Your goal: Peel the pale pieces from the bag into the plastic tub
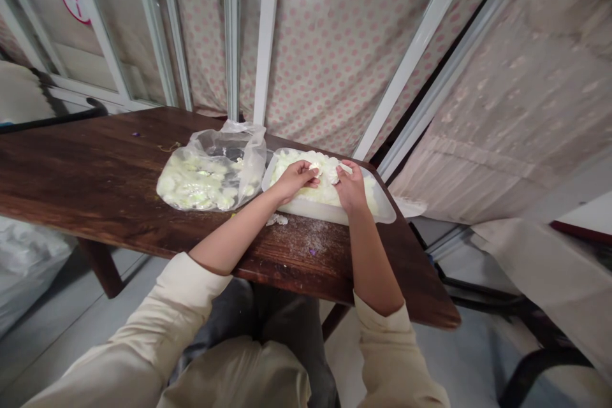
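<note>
My right hand (350, 186) is closed around a white cauliflower floret (331, 171), its pale stem end showing beside the fingers. Close on its left, my left hand (297, 180) pinches a small cauliflower piece (314, 167) between thumb and fingers. Both hands are over a white plastic tray (315, 208) heaped with pale cauliflower pieces (375, 194). Left of the tray lies a clear plastic bag (251, 162) with its mouth loosely gathered, holding more cauliflower florets (203, 182).
The dark wooden table (86, 166) carries white crumbs (313, 236) and a loose white scrap (277, 220) near its front edge. Behind it stand framed glass panels with a dotted curtain (315, 57). A black chair frame (545, 357) is at right, a plastic sack (29, 261) at lower left.
</note>
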`<state>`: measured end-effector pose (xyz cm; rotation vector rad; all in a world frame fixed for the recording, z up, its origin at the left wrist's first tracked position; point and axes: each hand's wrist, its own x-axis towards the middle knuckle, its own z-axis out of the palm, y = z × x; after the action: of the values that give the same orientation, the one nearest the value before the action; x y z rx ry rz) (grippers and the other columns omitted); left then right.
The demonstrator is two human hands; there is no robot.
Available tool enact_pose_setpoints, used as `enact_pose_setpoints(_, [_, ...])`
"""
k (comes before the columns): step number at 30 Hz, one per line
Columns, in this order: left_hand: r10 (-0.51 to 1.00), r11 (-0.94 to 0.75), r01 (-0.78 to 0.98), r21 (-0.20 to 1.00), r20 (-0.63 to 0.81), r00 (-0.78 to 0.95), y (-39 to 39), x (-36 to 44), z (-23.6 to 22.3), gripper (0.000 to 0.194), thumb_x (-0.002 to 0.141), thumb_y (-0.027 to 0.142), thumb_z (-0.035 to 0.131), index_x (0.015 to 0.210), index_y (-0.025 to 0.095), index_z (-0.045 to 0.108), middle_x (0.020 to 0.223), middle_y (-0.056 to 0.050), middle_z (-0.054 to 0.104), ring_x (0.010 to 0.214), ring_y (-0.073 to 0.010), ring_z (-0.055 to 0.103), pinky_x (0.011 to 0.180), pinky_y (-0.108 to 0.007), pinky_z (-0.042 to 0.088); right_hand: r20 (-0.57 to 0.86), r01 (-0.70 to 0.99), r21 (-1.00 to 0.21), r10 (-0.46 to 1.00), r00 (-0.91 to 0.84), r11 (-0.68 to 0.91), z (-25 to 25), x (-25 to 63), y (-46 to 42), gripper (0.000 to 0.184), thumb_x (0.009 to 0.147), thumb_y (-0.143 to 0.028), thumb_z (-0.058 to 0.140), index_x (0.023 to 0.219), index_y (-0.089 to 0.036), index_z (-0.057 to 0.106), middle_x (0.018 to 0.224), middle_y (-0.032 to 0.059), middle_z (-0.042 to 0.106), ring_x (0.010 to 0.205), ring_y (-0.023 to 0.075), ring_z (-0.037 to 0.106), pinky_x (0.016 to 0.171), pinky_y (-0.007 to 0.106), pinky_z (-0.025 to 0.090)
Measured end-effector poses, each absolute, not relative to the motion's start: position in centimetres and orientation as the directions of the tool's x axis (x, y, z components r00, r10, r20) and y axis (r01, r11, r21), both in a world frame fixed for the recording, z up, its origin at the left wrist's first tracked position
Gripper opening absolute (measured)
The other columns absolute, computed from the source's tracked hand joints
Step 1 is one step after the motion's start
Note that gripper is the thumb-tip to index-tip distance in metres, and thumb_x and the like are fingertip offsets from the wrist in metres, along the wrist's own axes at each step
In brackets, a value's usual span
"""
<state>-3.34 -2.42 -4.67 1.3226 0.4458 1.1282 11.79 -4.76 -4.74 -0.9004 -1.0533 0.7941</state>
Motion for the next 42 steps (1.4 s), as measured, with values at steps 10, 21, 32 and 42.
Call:
enact_pose_setpoints(10, [0.829, -0.148, -0.379, 0.913, 0.324, 0.456, -2.69, -3.39, -4.44, 0.021, 0.068, 0.024, 0.064, 0.074, 0.012, 0.048, 0.071, 0.003, 0.048, 0.064, -0.0057, 0.054, 0.068, -0.025, 0.047, 0.326, 0.017, -0.937, 0.857, 0.399, 0.349, -4.71, 11.9, -4.89, 0.024, 0.069, -0.042, 0.057, 0.078, -0.024, 0.045, 0.068, -0.0057, 0.045, 0.048, 0.0043, 0.039, 0.039, 0.016, 0.035])
enact_pose_setpoints(21, [0.833, -0.14, -0.369, 0.919, 0.311, 0.458, -2.69, -3.42, -4.45, 0.021, 0.068, 0.024, 0.063, 0.074, 0.012, 0.048, 0.069, 0.003, 0.049, 0.065, -0.0062, 0.055, 0.068, -0.025, 0.047, 0.372, 0.028, -0.918, 0.831, 0.414, 0.397, -4.75, 11.75, -4.79, 0.026, 0.067, -0.042, 0.06, 0.077, -0.021, 0.049, 0.063, -0.0055, 0.046, 0.046, 0.0045, 0.042, 0.041, 0.018, 0.037])
enact_pose_setpoints(32, [0.828, -0.123, -0.355, 0.927, 0.293, 0.477, -2.82, -3.38, -4.34, 0.019, 0.07, 0.023, 0.063, 0.076, 0.012, 0.048, 0.067, 0.002, 0.053, 0.063, -0.007, 0.057, 0.068, -0.027, 0.047, 0.419, 0.198, -0.907, 0.757, 0.501, 0.371, -4.82, 11.97, -4.94, 0.027, 0.068, -0.045, 0.058, 0.075, -0.021, 0.047, 0.052, -0.0074, 0.037, 0.044, 0.006, 0.032, 0.042, 0.02, 0.029])
enact_pose_setpoints(42, [0.829, -0.108, -0.34, 0.934, 0.273, 0.488, -3.08, -3.42, -4.13, 0.014, 0.073, 0.019, 0.06, 0.075, 0.012, 0.047, 0.065, 0.002, 0.054, 0.062, -0.0071, 0.057, 0.067, -0.026, 0.047, 0.397, 0.206, -0.918, 0.763, 0.51, 0.34, -4.75, 11.78, -4.88, 0.013, 0.076, -0.036, 0.048, 0.08, -0.024, 0.044, 0.06, -0.0064, 0.04, 0.047, 0.0067, 0.035, 0.045, 0.019, 0.034])
